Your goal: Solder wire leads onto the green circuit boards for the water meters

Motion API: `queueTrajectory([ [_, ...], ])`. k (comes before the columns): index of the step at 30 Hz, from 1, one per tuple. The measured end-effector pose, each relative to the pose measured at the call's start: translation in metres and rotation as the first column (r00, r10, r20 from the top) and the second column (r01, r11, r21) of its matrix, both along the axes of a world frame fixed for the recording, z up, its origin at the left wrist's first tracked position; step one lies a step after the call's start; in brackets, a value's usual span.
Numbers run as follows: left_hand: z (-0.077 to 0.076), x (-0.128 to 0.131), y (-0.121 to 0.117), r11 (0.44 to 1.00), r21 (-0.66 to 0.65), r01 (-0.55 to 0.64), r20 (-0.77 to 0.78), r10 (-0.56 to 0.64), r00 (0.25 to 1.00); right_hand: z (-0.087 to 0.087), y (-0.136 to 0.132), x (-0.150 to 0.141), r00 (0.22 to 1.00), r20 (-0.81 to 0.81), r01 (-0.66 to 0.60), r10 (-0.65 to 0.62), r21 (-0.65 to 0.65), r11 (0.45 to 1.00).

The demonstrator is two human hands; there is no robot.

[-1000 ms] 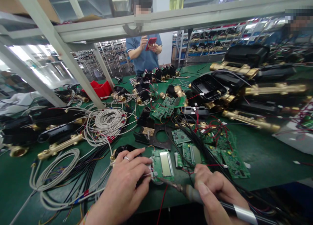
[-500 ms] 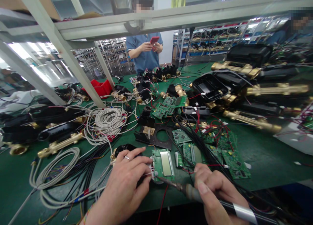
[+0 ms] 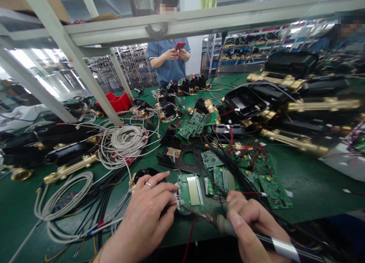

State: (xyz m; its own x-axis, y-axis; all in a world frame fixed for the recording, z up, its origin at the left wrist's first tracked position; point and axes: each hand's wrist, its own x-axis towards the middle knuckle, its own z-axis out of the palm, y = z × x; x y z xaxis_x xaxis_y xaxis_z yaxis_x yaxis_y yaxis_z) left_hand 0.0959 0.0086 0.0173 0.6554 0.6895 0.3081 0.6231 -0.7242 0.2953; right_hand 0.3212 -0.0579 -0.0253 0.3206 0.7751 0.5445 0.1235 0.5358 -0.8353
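My right hand (image 3: 251,221) is closed around the handle of a soldering iron (image 3: 225,225). The iron's tip meets the lower left part of a green circuit board (image 3: 184,187) with a grey display (image 3: 194,191). At that board's left edge, my left hand (image 3: 152,202) is closed, with thumb and fingers pinching a thin pale wire (image 3: 172,203) that runs to the board's edge. A round whitish part shows beneath the board. To its right lie a green battery cell (image 3: 208,187) and another board with a display (image 3: 228,179).
Coiled grey cables (image 3: 128,139) and black housings with brass pipe fittings (image 3: 71,168) lie on the left. More boards (image 3: 273,190), red wires and brass-fitted housings (image 3: 293,141) crowd the right. A metal frame (image 3: 82,69) stands ahead; beyond it a person (image 3: 168,65) holds a red phone.
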Motion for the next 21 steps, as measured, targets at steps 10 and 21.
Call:
queueTrajectory([
  [10,-0.0005,0.0003,-0.0006,1.0,-0.01,-0.007,0.005,0.007,1.0,-0.0012,-0.0016,0.0022,0.999,-0.013,0.046,-0.046,0.029,0.998],
  [21,-0.0041,0.0007,-0.0007,0.999,-0.039,-0.012,0.113,0.016,0.993,-0.0029,-0.0057,0.0038,0.999,-0.017,0.038,-0.037,0.035,0.999],
])
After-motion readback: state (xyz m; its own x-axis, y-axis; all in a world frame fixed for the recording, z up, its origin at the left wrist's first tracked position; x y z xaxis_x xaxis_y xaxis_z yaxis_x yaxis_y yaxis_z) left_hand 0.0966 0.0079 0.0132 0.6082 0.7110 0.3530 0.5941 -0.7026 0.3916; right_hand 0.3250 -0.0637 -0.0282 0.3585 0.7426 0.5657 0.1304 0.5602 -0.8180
